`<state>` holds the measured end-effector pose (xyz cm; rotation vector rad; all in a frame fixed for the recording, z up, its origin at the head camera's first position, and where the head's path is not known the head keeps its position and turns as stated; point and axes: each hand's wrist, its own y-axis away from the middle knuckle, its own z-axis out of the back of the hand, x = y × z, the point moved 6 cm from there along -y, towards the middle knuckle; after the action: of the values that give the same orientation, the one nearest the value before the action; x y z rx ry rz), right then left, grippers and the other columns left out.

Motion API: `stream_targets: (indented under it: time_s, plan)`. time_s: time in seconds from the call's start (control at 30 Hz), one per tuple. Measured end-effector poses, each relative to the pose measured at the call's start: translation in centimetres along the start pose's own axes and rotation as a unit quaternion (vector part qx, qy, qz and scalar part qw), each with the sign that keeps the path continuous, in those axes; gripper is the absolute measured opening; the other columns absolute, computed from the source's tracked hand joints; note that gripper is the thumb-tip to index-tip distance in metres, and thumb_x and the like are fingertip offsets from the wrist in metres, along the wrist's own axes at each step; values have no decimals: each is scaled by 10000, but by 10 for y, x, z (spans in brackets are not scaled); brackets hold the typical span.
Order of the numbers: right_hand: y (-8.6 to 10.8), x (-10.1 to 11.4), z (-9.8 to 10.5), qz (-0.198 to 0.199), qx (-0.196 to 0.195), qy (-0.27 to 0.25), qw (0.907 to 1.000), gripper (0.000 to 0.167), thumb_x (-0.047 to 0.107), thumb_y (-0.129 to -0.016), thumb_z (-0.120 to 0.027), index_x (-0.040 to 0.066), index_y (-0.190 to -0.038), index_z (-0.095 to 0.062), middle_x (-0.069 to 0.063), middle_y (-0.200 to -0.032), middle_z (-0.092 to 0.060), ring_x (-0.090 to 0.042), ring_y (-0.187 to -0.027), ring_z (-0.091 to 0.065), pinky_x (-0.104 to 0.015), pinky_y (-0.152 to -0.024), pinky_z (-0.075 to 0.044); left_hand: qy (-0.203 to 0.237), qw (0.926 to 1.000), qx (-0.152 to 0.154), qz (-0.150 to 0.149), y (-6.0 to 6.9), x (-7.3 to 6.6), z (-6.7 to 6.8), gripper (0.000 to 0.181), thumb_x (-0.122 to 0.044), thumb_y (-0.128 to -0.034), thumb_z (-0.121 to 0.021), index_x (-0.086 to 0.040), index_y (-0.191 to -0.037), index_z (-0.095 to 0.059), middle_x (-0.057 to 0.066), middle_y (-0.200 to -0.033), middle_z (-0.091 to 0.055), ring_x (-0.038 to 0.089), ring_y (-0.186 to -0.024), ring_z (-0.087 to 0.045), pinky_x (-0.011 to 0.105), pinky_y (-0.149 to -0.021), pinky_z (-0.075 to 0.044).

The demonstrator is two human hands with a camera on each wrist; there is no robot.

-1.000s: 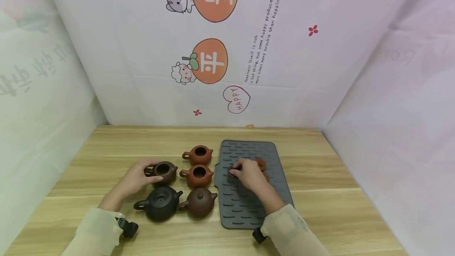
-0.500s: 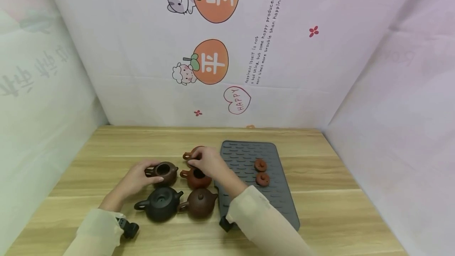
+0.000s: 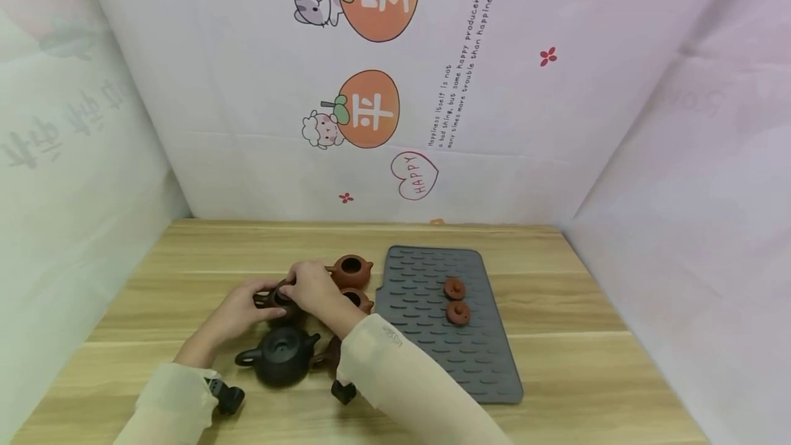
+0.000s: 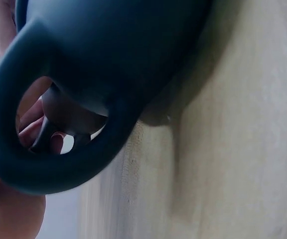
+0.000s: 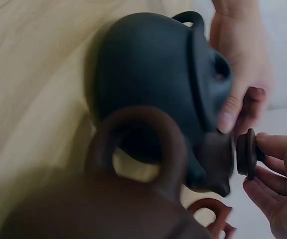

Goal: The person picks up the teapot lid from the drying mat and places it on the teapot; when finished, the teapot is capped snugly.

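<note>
My left hand (image 3: pixel 233 312) holds a small dark brown teapot (image 3: pixel 285 317) from its handle side, thumb in front and fingers behind. Between the thumb and fingers of my right hand (image 3: pixel 316 292) is a dark brown teapot lid (image 5: pixel 245 152). In the right wrist view that lid hangs just off the pot's mouth, with a narrow gap between them. A larger black teapot (image 3: pixel 281 358), its lid on, stands in front of the held pot; its handle (image 4: pixel 59 172) fills much of the left wrist view. Another brown teapot (image 5: pixel 98 211) is partly hidden by my right sleeve in the head view.
Two reddish clay teapots without lids, a rear one (image 3: pixel 352 271) and a nearer one (image 3: pixel 364 303), stand right of my hands. On the grey ridged mat (image 3: pixel 420 266) lie two reddish lids, one (image 3: pixel 454 288) behind the other (image 3: pixel 458 313). White printed cloth walls surround the wooden table (image 3: pixel 556 307).
My right hand has lifted the dark brown lid off the mat and carried it left, past the reddish teapots, to the dark brown teapot. The left hand stays on that pot.
</note>
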<state>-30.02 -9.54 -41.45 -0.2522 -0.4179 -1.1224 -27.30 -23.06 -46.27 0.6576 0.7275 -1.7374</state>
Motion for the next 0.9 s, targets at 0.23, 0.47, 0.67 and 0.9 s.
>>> stream_targets:
  time_s: [0.23,0.47,0.67,0.9]
  plan:
    - [-4,2,-13,-157,15,132,9998,130,320,-921,-697,204,-971,-724,96,-880,-649,-42,-732,-590,-187,-611,-482,94,9999,-52,-131,-2,-3,-2,558,-223,-818,-815,55,-1253,-604,222,-1225,-603,400,-1121,-559,520,-898,-482]
    - [-3,5,-16,-42,17,100,9999,121,303,-909,-712,194,-960,-725,87,-868,-644,-48,-740,-586,-175,-589,-465,123,9997,-108,-178,-3,-2,0,565,-199,-807,-822,64,-1255,-599,230,-1220,-603,397,-1109,-570,520,-907,-479]
    - [-2,6,-16,97,-50,76,9999,125,293,-904,-720,175,-945,-719,70,-851,-636,-61,-738,-577,-170,-580,-450,37,9997,-94,-223,-3,-3,2,556,-202,-806,-823,63,-1244,-605,228,-1208,-606,397,-1102,-570,525,-903,-477]
    - [5,-3,-4,-71,205,-5,9998,314,345,-915,-697,194,-1190,-690,46,-1104,-658,-94,-948,-623,-218,-718,-512,-244,9996,107,-126,-3,-7,0,603,-256,-821,-810,61,-1277,-576,254,-1256,-571,433,-1130,-545,552,-920,-457]
